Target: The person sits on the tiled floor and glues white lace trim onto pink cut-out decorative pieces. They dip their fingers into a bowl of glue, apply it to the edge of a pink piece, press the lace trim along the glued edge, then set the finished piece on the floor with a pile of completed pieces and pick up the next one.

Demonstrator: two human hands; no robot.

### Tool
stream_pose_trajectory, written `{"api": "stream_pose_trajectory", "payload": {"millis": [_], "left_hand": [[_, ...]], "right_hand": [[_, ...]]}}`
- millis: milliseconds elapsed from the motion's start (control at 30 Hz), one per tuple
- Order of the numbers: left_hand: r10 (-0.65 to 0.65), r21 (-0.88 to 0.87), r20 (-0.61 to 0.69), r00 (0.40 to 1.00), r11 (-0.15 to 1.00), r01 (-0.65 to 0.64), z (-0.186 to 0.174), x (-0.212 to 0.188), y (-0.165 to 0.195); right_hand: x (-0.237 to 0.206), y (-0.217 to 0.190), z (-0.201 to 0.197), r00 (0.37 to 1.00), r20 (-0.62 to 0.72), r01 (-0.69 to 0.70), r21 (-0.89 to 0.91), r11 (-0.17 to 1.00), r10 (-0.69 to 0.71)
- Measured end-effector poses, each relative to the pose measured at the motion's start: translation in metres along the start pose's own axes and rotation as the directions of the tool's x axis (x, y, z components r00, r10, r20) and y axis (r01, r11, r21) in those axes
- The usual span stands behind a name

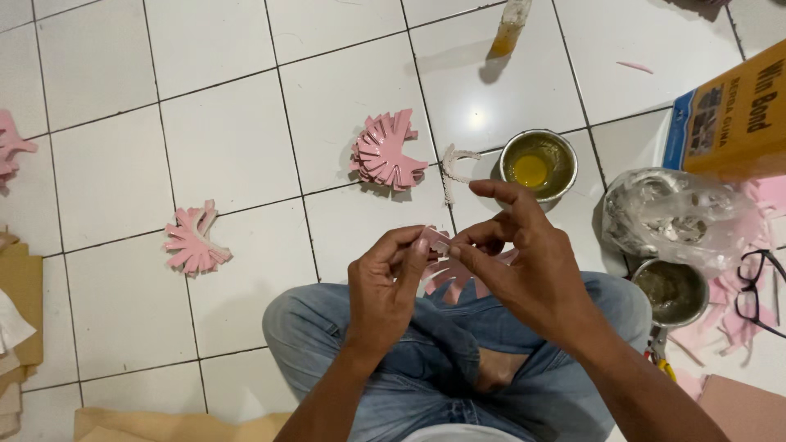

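At frame centre, above my crossed legs, my left hand [385, 282] and right hand [512, 262] pinch a pink fringed cutout [453, 274] between fingertips, below the glue bowl [538, 164].

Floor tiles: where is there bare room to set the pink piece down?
Bare tiles lie between the small pink stack and the larger pink stack, and beyond both. Crowded right of the glue bowl: plastic bag, box, glasses.

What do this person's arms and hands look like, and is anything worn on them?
Both forearms are bare, with no sleeves in view. The left hand and the right hand wear no gloves, and no rings, watch or bracelet show. Below them the person wears blue denim jeans.
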State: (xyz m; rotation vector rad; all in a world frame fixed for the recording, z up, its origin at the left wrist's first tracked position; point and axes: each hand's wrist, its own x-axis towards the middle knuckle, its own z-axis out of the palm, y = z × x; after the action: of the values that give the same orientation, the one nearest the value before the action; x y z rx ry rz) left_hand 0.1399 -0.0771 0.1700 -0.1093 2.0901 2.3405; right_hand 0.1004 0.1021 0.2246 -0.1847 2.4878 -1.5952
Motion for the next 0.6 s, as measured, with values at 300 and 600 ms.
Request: {"api": "stream_pose_trajectory", "payload": {"millis": [300,600], "left_hand": [[0.014,0.09,0.008,1.0,0.996,-0.015,-0.002,-0.014,0.02],[0.124,0.232,0.047,0.991,0.964,-0.131,-0.003,-0.02,0.021]], "right_hand": [[-0.011,-0.018,0.003,0.999,-0.03,-0.023,-0.03,0.999,0.022],[-0.016,-0.019,0.004,0.999,-0.042,0.022,-0.098,0.995,-0.026]]}}
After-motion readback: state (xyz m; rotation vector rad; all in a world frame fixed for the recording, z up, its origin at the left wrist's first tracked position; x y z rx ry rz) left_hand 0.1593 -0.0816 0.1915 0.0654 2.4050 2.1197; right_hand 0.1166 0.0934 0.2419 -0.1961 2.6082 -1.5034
